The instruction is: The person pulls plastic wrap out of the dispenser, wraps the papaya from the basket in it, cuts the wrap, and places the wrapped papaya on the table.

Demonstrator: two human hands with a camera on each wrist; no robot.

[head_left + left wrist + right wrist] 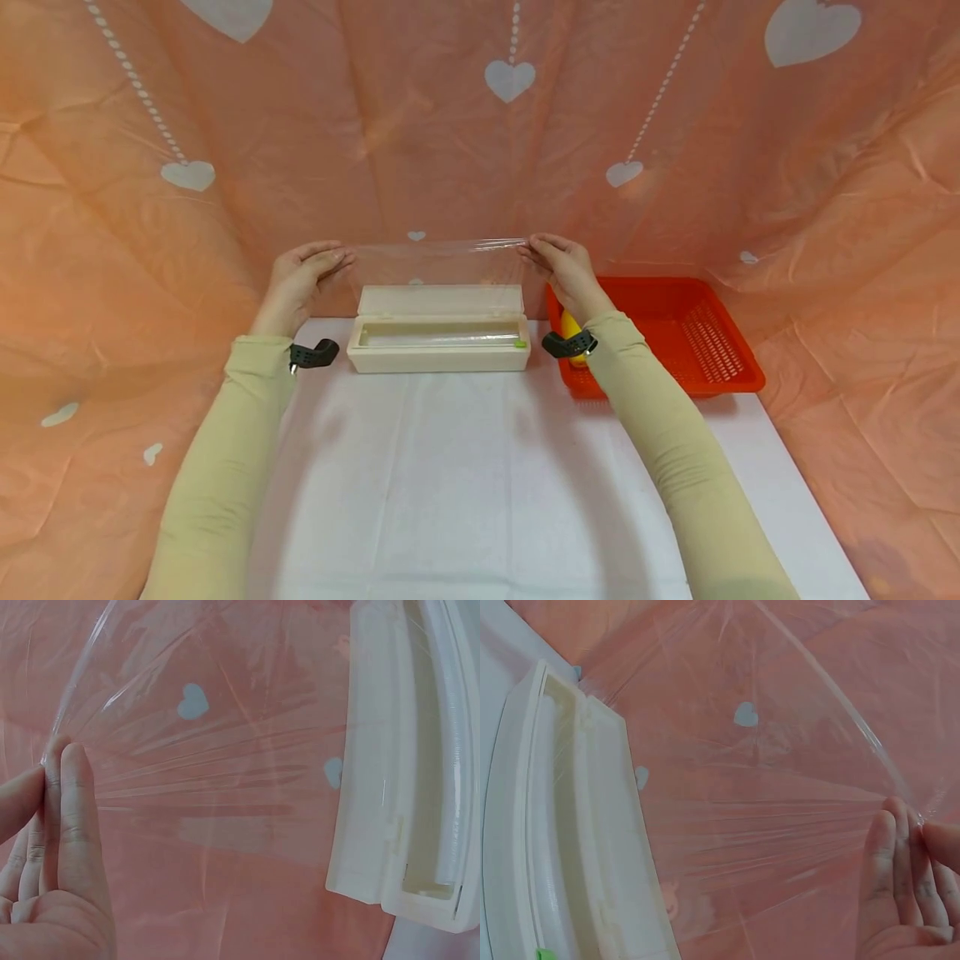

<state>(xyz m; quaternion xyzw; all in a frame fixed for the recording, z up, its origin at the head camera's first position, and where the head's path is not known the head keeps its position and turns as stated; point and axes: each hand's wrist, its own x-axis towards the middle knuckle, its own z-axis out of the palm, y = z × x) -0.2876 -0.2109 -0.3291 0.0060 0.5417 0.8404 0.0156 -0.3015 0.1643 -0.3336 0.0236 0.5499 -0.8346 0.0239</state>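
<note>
A sheet of clear plastic wrap (442,260) stretches between both hands, above and behind a long cream dispenser box (438,360). My left hand (303,279) pinches the wrap's upper left corner between thumb and fingers. At the upper right corner, my right hand (564,271) pinches it the same way. Creases fan out from the pinched corners in both wrist views. The box lid (441,300) stands raised at the back, and the roll of wrap (450,750) lies inside. A small green slider (520,343) sits at the box's right end.
Right of the box stands a red plastic basket (675,333), with a yellow object (572,333) inside, partly hidden by the right wrist. A white cloth (450,483) covers the table. Pink curtain (420,125) with white hearts hangs behind and at both sides.
</note>
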